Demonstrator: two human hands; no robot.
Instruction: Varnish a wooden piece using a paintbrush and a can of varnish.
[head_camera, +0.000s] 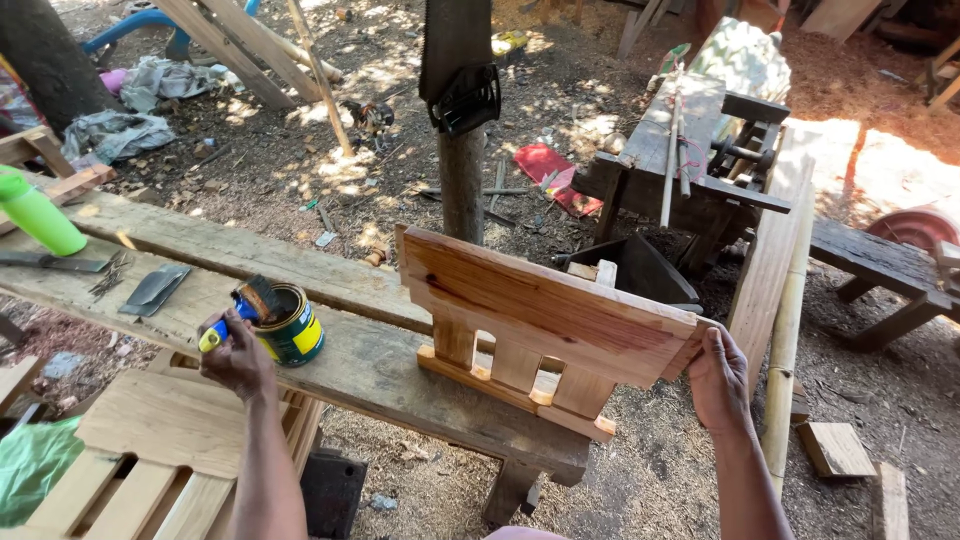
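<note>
While left hand (235, 355) dips brush (250, 305), yellow-labelled tin (295, 325)

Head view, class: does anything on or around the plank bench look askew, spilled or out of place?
Nothing is spilled. The varnished wooden panel stands tilted on the plank bench, propped by the right hand, with its far end past the bench's edge. The left hand holds a paintbrush across the open tin.

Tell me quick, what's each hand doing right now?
Left hand: closed on a brush at the can.
Right hand: gripping the end of the wooden panel.
</note>
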